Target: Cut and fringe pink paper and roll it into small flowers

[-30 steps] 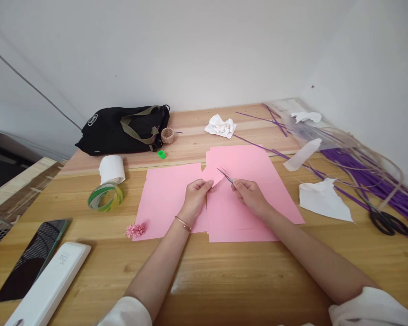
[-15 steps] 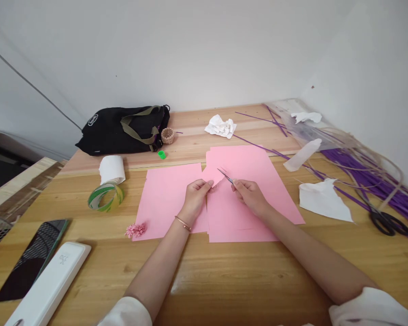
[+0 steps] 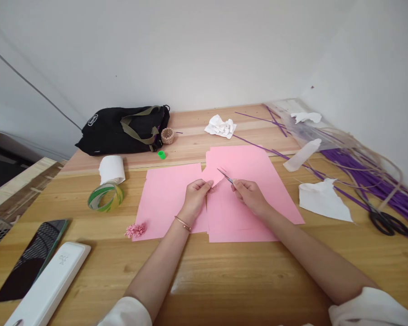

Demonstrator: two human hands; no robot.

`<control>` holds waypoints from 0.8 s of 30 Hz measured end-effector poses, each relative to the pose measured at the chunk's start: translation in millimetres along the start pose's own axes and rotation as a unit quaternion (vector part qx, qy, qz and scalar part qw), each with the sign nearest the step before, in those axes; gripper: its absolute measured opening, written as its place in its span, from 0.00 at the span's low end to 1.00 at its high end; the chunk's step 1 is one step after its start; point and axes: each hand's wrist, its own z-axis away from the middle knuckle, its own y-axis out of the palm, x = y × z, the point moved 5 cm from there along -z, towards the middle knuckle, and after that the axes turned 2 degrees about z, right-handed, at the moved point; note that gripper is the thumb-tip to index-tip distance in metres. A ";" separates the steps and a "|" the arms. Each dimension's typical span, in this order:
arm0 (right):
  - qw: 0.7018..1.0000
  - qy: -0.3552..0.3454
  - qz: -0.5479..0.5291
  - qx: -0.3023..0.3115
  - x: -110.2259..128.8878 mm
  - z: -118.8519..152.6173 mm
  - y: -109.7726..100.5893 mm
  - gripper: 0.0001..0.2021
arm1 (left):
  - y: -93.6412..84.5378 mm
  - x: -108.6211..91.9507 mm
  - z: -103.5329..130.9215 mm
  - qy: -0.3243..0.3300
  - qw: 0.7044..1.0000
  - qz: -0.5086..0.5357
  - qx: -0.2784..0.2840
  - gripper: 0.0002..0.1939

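A small piece of pink paper (image 3: 211,174) is pinched between the thumb and fingers of my left hand (image 3: 197,192). My right hand (image 3: 250,194) grips a slim pointed metal tool (image 3: 225,175), whose tip lies over the right part of that piece. Whether it is a pair of tweezers or small scissors I cannot make out. Both hands are above pink sheets: a single-looking sheet (image 3: 166,194) on the left and a slightly uneven stack (image 3: 251,217) on the right. A fringed pink paper tuft (image 3: 135,230) rests at the left sheet's lower corner.
Left are a tape roll (image 3: 95,199), a white paper roll (image 3: 112,169), a phone (image 3: 32,260) and a power bank (image 3: 51,283). A black bag (image 3: 112,129) and green cap (image 3: 162,155) lie behind. Right are black-handled scissors (image 3: 382,222), purple strips (image 3: 363,176) and a translucent bottle (image 3: 302,155).
Almost nothing differs. Both hands keep their places, with the paper piece and the metal tool held as before; the tool's tip shifts only very slightly.
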 end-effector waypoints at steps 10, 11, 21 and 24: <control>1.000 -0.005 -0.001 0.002 -0.5 -0.9 0.0 0.26 | 0.2 -1.4 0.3 0.002 1.000 0.000 0.000 0.14; 1.000 -0.005 -0.001 0.004 -0.4 -0.7 0.2 0.26 | 0.2 -1.2 0.2 0.001 1.000 0.000 0.000 0.14; 1.000 -0.004 -0.003 0.012 -4.1 -0.7 0.0 0.25 | 0.2 -1.3 0.2 0.004 1.000 -0.006 0.001 0.13; 1.000 -0.003 -0.004 0.014 -4.8 -1.3 0.0 0.25 | 0.0 -1.2 -0.1 0.004 1.000 -0.005 0.001 0.13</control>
